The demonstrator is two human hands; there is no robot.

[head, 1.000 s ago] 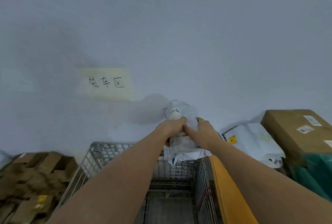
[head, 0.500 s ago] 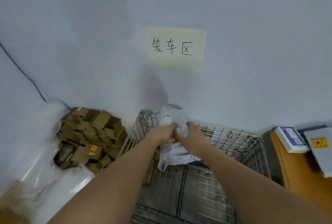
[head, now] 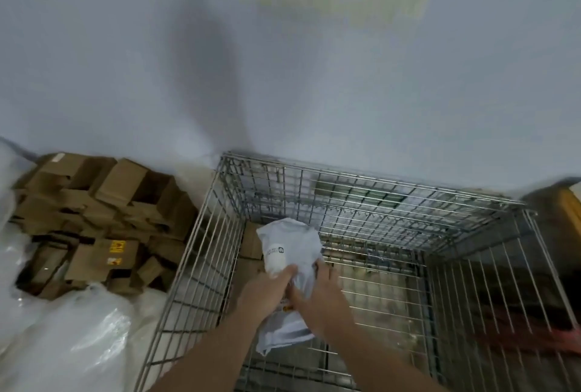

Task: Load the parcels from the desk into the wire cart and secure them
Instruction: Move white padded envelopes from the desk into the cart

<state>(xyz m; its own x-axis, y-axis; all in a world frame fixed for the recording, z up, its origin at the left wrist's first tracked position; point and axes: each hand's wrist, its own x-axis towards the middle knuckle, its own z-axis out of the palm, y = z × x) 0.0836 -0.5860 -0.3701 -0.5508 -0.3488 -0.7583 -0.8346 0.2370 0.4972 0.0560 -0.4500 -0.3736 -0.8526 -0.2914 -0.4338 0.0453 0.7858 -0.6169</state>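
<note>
the left hand [head: 267, 289] and right hand [head: 317, 299] are both gripping a soft white parcel [head: 290, 253], fingers curled, over the open wire cart [head: 393, 203].

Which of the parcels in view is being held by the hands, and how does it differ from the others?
The white plastic mailer bag, gripped by the left hand and right hand over the wire cart. The others are brown cardboard boxes piled left of the cart.

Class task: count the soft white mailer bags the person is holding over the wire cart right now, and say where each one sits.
1. A single white mailer bag is gripped by the left hand and right hand, above the wire cart near its left wall. Further bags may be hidden behind it.
</note>
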